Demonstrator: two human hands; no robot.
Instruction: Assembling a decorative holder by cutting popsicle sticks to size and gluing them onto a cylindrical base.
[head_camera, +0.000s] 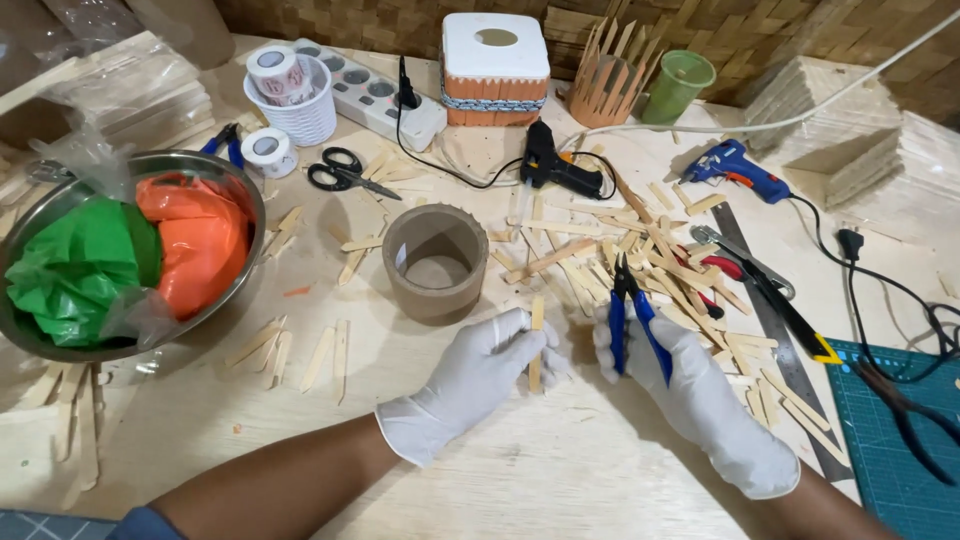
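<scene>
Nearest, the left hand (470, 375), in a white glove, has its fingers (515, 335) closed around a flat wooden craft stick (536, 342), held upright above the tabletop (520, 470). Just beside it the gloved right hand (690, 385) grips blue-handled cutting pliers (632, 318), its fingers wrapped on the handles; the tips seem slightly parted, though they are small. Behind the hands stands a cardboard tube ring (436, 262), with a heap of loose sticks (650, 265) to its right. Farther left sits a steel bowl (215, 300). Beyond lie scissors (345, 172) and a black glue gun (555, 168).
</scene>
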